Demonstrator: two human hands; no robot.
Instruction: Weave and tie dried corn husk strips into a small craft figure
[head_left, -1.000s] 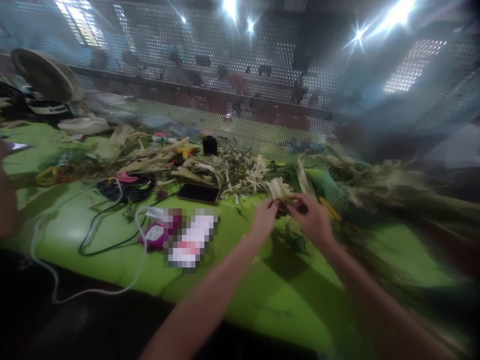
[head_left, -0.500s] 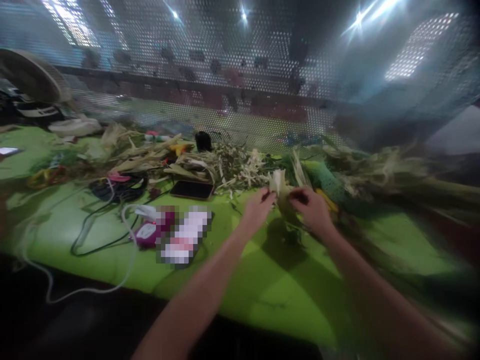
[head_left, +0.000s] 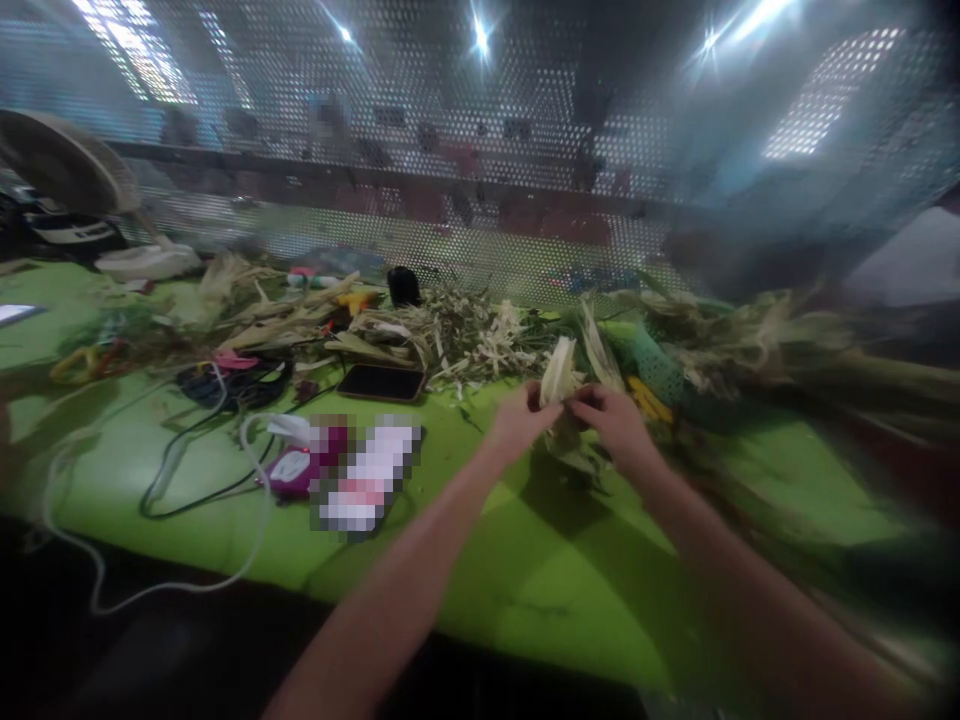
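A bundle of pale corn husk (head_left: 559,372) stands upright between my two hands, over the green table (head_left: 480,540). My left hand (head_left: 521,415) is closed around its left side. On its right side my right hand (head_left: 607,415) pinches the husk with thumb and fingers, close to my left fingertips. Loose greenish husk pieces (head_left: 574,452) hang below the hands, above a dark shadow on the table.
Dried husks and shredded strips (head_left: 480,335) lie along the back. On the left are a black phone (head_left: 381,382), a pixelated flat item (head_left: 371,478), a purple box (head_left: 304,465), cables and a fan (head_left: 67,165). At right are a green basket (head_left: 660,365) and yellow-handled tool (head_left: 649,399).
My hands have come closer together around the husk. My right hand has moved left, and the pale upper part of the husk shows more clearly between them.
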